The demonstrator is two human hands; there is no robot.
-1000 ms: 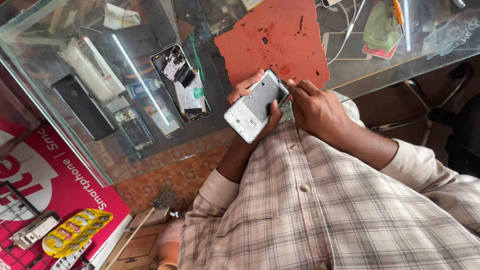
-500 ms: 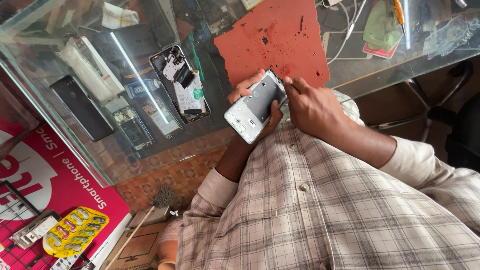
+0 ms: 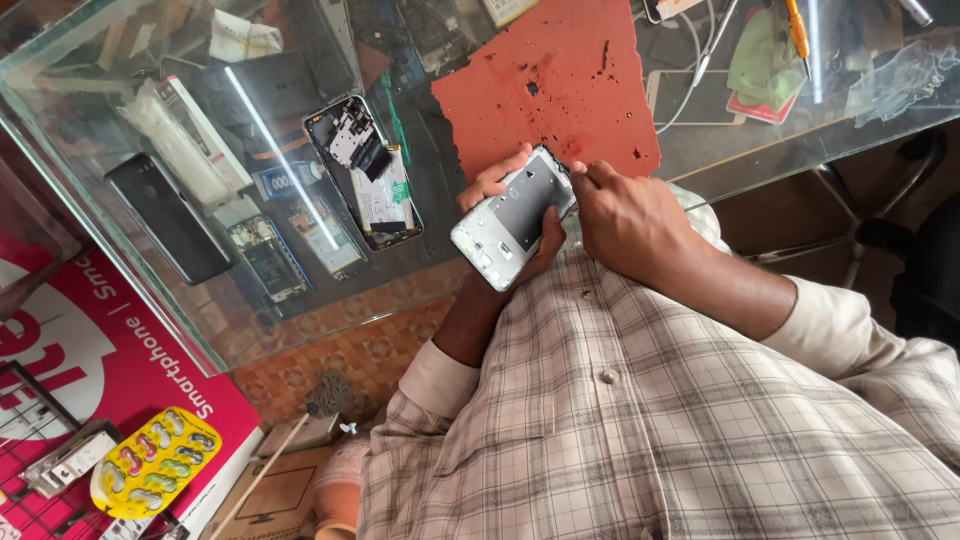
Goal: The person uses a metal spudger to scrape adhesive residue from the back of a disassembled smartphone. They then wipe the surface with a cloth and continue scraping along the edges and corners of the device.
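Glass counter (image 3: 300,330), red mat (image 3: 560,80) on it. Just below mat, left hand (image 3: 510,215) cradles phone frame (image 3: 512,215), steadying it; right hand (image 3: 630,215) fingertips pinched at its corner, probably prying.

Red-and-white sign (image 3: 90,340) lower left, yellow blister pack (image 3: 152,475) lying on it

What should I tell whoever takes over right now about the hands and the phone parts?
Left hand grips the phone frame from below, over the glass counter's edge.
Right hand pinches at the frame's top corner; any tool is hidden.
Opened phone lies on the counter, insides exposed. Black phone lies further out.
Red mat lies beyond the hands.
Done: phone opened, frame off.
Left: frame work.
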